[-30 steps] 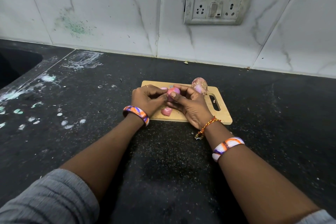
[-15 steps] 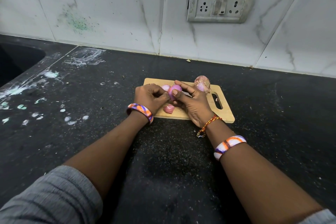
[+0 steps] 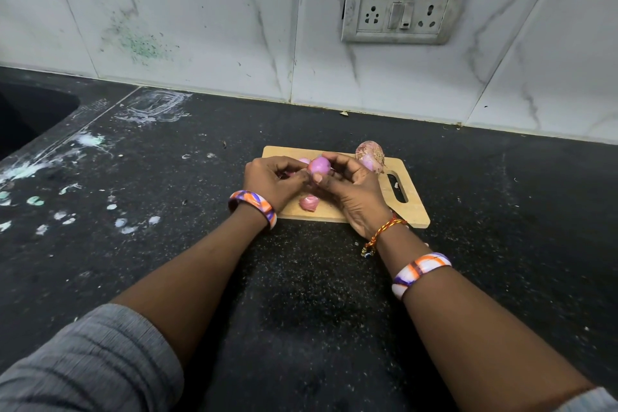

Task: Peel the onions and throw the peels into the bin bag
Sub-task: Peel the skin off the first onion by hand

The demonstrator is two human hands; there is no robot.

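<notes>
Hands meet over the cutting board [image 3: 413,211]: the left hand [image 3: 272,182] and right hand [image 3: 356,192] both pinch a small pink onion [image 3: 319,166] between their fingertips. Just below the hands lies a pink peel scrap [image 3: 308,203]; beyond the right hand sits an unpeeled onion [image 3: 369,154], close to the board's far edge. Bare dark counter [image 3: 501,177] spreads wide on both sides of the hands. No writing is readable. Fingers hide the onion's underside, and something pink behind the left hand is mostly covered.

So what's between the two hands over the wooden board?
In the head view, a small purple peeled onion, gripped by the left hand and right hand.
</notes>
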